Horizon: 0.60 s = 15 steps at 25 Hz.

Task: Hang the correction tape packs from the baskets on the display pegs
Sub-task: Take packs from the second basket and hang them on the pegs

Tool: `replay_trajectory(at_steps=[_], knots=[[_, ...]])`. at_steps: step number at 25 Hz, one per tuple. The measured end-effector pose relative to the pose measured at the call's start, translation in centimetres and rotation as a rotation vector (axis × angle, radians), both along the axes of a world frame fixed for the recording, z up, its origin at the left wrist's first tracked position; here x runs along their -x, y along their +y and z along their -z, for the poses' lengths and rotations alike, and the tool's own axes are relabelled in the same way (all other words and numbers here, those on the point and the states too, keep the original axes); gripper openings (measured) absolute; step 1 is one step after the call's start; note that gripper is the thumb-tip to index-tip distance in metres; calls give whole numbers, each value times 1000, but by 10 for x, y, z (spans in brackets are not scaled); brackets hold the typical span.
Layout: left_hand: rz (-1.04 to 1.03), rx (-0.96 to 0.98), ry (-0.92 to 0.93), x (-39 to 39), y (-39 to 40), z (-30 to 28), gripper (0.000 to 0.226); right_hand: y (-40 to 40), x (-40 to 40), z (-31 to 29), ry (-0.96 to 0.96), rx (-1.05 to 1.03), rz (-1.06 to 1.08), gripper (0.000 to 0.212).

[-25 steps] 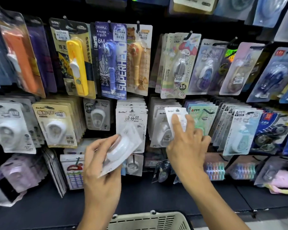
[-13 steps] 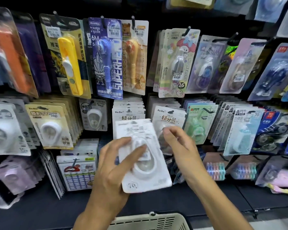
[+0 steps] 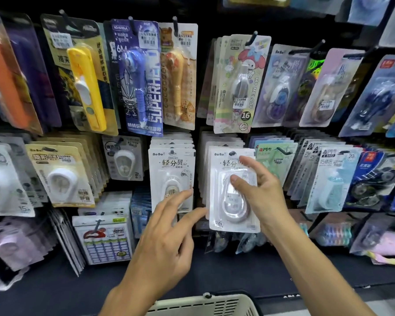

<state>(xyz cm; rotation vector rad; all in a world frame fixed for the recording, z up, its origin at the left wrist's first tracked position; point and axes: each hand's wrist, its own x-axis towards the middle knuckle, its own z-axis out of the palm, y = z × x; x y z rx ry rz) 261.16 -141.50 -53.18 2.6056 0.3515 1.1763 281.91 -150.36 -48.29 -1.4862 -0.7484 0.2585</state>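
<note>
A white blister pack of correction tape (image 3: 228,215) is upright in front of a stack of the same white packs (image 3: 221,142) in the middle row of the display. My right hand (image 3: 265,195) pinches it, thumb on the clear blister and fingers at its upper right edge. My left hand (image 3: 167,231) is just left of the pack with straight spread fingers, holding nothing; its fingertips are near the pack's lower left edge. A dark peg tip shows at the pack's hang hole; I cannot tell whether the pack is threaded on it.
Another stack of white packs (image 3: 171,169) hangs directly to the left. Long pen-style packs (image 3: 137,76) hang above, green and blue packs (image 3: 276,160) to the right. A cream plastic basket (image 3: 205,304) sits below my arms at the frame's bottom edge, in front of a dark shelf (image 3: 237,274).
My left hand held the white pack and has let go of it. My right hand took it and lifted it up to the stack in the middle row.
</note>
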Motion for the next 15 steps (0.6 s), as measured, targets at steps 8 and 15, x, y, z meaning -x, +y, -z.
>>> replay_trajectory(at_steps=[8,15], knots=[[-57,29,54,11,5,25,41,50,-20,11,-412,415,170,59],[-74,747,791,56,9,145,25,-8,60,196,-139,488,53,17]])
